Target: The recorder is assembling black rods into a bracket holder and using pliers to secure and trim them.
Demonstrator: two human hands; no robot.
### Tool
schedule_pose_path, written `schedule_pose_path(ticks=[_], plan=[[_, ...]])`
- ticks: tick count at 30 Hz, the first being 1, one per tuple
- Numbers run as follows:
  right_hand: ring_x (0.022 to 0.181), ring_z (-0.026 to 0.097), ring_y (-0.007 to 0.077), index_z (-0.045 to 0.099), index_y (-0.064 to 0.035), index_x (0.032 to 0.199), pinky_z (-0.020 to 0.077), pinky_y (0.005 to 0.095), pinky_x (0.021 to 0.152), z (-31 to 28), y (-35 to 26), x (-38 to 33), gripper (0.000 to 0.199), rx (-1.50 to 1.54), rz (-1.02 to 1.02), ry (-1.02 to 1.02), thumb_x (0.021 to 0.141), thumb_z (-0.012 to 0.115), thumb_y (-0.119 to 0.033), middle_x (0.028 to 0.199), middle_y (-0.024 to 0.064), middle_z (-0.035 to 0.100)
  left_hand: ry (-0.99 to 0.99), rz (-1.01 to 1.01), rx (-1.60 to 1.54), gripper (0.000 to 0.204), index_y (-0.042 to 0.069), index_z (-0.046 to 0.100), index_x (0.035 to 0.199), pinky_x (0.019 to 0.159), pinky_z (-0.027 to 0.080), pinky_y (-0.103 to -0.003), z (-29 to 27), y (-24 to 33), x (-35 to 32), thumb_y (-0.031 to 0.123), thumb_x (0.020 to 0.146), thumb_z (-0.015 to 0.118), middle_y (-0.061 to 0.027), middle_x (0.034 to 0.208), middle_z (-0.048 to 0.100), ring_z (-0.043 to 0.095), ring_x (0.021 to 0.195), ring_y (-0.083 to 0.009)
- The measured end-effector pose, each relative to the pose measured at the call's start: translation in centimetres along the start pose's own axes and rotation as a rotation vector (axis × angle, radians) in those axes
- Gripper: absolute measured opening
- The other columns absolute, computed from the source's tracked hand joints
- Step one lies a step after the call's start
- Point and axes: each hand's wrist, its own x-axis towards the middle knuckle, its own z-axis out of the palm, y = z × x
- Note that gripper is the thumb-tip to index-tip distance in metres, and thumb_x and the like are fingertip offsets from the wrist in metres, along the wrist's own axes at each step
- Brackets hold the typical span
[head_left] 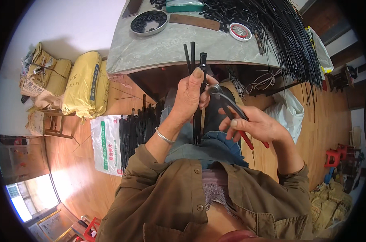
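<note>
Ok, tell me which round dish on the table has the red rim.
The small round dish at the right, beside the pile of black rods. The larger metal dish to its left has a plain silver rim and holds black pieces.

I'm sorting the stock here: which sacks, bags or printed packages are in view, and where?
Yellow sacks: stacked on the floor at left, bulging, with a blue printed stripe.
Brown paper sacks: further left, tied with cord.
White woven bag: floor beside the person's left arm, green and red print.
White plastic bag: right, under the table.
</note>
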Motion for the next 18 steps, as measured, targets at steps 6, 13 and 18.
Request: schedule_pose_path(ticks=[6,13,18], plan=[[0.073,0.065,0.0189,0.041,0.0024,0.133,0.0539,0.0291,0.065,-0.4,-1.6,-0.6,0.044,0.054,0.039,-0.027,0.098,0.051,-0.022,0.097,0.0124,0.063,-0.009,0.022,0.054,0.062,-0.001,0.058,0.088,0.04,0.03,-0.022,0.6,-0.3,0.0,0.059,0.093,0.045,0.0022,0.052,0.042,0.039,0.042,-0.0059],[0.056,0.06,0.0155,0.05,-0.0022,0.104,0.0455,0.0324,0.047,1.0,-2.7,-0.8,0.022,-0.128,0.262,0.103,0.099,0.049,-0.024,0.069,0.0062,0.058,-0.006,0.019,0.054,0.06,0.0,0.057,0.088,0.039,0.028,-0.022,1.3,-0.7,-0.3,0.059,0.093,0.046,0.0024,0.051,0.041,0.037,0.041,-0.0053],[0.054,0.057,0.0148,0.046,-0.0049,0.094,0.0465,0.0357,0.049,-0.2,0.6,1.4,0.017,-1.11,-0.143,0.445,0.096,0.053,-0.021,0.063,0.0042,0.052,0.102,0.063,0.09,0.058,0.0,0.055,0.086,0.039,0.027,-0.023,1.1,-0.7,-0.4,0.057,0.093,0.048,0.0026,0.052,0.039,0.036,0.041,-0.0056]])
